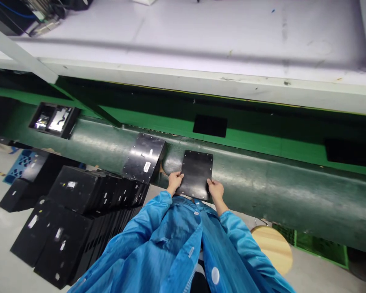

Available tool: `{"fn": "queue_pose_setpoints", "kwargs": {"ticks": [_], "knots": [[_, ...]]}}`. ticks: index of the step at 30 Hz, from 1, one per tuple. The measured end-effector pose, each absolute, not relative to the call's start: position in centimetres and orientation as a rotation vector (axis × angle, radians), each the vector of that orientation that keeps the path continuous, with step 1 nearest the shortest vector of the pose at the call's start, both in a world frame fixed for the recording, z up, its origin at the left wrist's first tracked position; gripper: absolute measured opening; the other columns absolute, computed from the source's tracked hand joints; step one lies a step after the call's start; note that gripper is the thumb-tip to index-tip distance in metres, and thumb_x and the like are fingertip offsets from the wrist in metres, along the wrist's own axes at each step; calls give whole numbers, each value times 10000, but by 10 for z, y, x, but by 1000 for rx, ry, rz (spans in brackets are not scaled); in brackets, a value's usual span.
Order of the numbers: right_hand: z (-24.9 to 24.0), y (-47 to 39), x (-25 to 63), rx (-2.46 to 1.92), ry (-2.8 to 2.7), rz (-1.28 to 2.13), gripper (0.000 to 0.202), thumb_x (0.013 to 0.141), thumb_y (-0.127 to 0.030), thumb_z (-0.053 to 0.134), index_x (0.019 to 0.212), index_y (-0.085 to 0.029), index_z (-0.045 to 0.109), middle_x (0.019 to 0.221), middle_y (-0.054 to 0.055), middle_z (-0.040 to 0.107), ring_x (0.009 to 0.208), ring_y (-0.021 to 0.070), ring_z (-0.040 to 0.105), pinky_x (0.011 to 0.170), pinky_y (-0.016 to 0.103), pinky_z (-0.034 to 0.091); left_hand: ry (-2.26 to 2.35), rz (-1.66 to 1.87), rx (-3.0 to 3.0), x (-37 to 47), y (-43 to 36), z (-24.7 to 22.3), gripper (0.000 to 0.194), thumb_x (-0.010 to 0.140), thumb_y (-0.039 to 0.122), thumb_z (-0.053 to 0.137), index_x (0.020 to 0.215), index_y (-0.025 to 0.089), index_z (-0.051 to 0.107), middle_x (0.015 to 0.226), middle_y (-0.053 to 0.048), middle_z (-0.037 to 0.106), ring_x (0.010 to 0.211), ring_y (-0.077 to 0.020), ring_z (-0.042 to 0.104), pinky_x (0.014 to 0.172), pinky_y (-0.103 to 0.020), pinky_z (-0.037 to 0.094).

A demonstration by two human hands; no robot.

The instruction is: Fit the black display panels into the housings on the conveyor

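A long green bench (277, 185), its top glossy with reflected light, is seen running across the middle of the frame, sloping down towards the right. Over its front edge, at the centre of the frame, a black panel (197, 173) dotted with screws along its borders is held; whether its weight is borne by the bench cannot be told. Its left edge is grasped by the left hand (175, 181) and its right edge by the right hand (216, 189), each thumb laid on top; the fingers beneath are hidden. Just left of the panel, a black box (144, 157) marked with a white label is set at a slant on the bench, and farther left an open case (53, 119) with shiny parts inside is placed. Along the back, a green strip (164, 122) is crossed by shadow, and two dark rectangles (210, 125) are seen there. The upper part of the frame is filled by a white shelf (216, 44), scuffed and stained. At lower left, black cases (70, 191) are stacked on a pale floor (3, 232), near a blue crate (18, 166). At lower right, a round wooden stool (274, 248) and a green crate (321, 247) are partly seen.
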State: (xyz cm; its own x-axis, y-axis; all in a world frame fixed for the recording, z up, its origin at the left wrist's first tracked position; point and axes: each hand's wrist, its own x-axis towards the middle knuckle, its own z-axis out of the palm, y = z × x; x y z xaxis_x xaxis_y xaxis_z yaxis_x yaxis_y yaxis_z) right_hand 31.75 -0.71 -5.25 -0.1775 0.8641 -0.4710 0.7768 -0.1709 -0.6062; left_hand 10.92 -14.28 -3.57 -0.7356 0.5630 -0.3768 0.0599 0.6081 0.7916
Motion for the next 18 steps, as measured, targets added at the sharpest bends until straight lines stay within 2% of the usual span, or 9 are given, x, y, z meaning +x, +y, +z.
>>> {"fn": "queue_pose_setpoints", "kwargs": {"ticks": [2,5,9,11,15,18], "knots": [[-48,-9,324,-1939,-2192,1116,388,919,-502,622,1093,-236,845,991,142,815,1006,339,763,903,412,546,2287,957,576,101,-144,-36,229,886,239,662,1002,147,838,1036,-113,821,1056,-261,730,1041,-395,521],[-43,-13,331,-1855,-2427,1050,368,942,-496,603,1099,-266,844,1000,128,816,1009,329,763,887,403,544,2321,997,551,85,-144,-35,281,905,212,661,1125,154,825,1190,-129,801,1156,-239,717,1102,-364,495],[-36,-13,331,-1851,-2432,1025,375,943,-433,606,1202,-241,797,1117,117,812,1061,297,754,898,368,542,2338,949,472,74,-143,-25,283,889,197,704,1149,168,813,1203,-128,794,1180,-267,710,1094,-391,509],[-33,-7,325,-1802,-2432,1028,376,938,-419,608,1213,-231,783,1169,116,802,1099,287,742,921,359,536,2361,983,635,68,-148,-11,301,900,202,694,1181,174,798,1240,-126,770,1177,-259,702,1100,-391,505],[-33,5,297,-1639,-2337,1290,311,907,-431,636,1090,-242,802,1078,77,812,1038,252,743,925,344,536,2702,1047,931,17,-176,30,365,982,265,597,1312,180,726,1457,-152,615,1377,-277,550,1198,-415,403],[-32,0,260,-1524,-2148,1708,242,873,-355,654,999,-195,786,945,71,802,870,209,743,831,313,548,3044,732,543,-45,-209,53,504,1008,353,565,1449,115,614,1536,-238,509,1430,-363,459,1191,-496,357]]}}
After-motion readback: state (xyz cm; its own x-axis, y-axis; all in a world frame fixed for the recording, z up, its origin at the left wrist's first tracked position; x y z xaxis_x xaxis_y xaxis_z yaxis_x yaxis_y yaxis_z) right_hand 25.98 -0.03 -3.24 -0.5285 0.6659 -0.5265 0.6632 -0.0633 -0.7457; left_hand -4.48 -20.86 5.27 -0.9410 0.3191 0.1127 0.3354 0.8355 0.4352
